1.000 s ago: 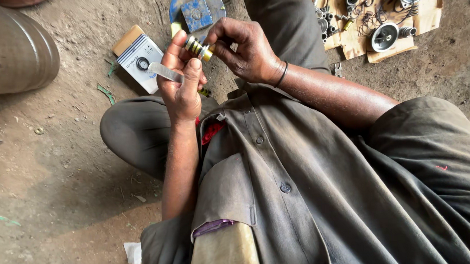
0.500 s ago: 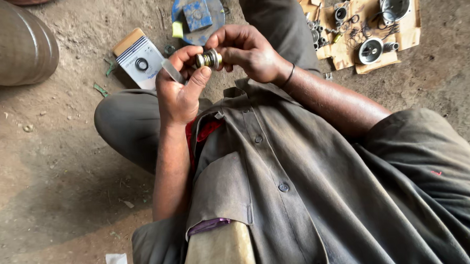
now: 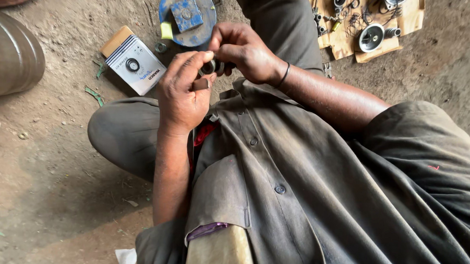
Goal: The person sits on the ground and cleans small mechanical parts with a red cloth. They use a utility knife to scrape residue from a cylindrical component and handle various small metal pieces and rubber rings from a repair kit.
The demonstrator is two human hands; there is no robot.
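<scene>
I sit on a dirt floor with both hands raised in front of my chest. My left hand and my right hand meet around a small dark round metal part, pinched between the fingertips of both. A thin metal rod-like piece lies under my left thumb. Most of the part is hidden by my fingers. A dark band sits on my right wrist.
A white and tan small box lies on the ground ahead of my knee, beside a blue round metal plate. Cardboard at the upper right carries several metal parts and rings. A large curved metal drum lies at left.
My left hand has turned palm down and closed over the part. The brass-coloured end seen earlier is now hidden. The view has shifted slightly, with the hands lower in the frame.
</scene>
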